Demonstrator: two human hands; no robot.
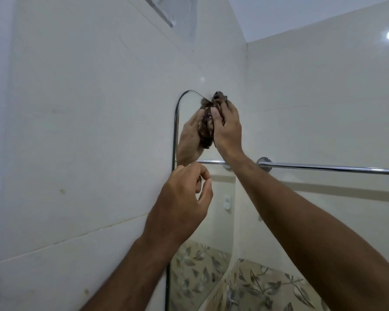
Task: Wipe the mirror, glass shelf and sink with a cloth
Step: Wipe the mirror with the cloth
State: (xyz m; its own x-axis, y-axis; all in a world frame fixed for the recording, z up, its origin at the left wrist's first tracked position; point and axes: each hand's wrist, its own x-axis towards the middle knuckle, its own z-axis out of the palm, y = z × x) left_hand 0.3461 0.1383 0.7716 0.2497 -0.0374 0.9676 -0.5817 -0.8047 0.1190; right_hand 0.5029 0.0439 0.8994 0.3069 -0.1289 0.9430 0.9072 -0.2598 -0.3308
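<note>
My right hand [228, 129] bunches brown cloth [216, 104], fingers curled round it, pressed on mirror [213, 221] top corner: wadded for firmer rub. My left hand [182, 205] lower, loosely curled, holds nothing (idle near mirror edge). Towel rail [323, 168] just below right wrist.

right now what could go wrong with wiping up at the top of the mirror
The right hand presses the bunched cloth at the top edge of the mirror, so it might slip off onto the wall. The forearm crosses the chrome towel bar and may knock it. The left hand holds nothing, so nothing steadies the glass.
</note>
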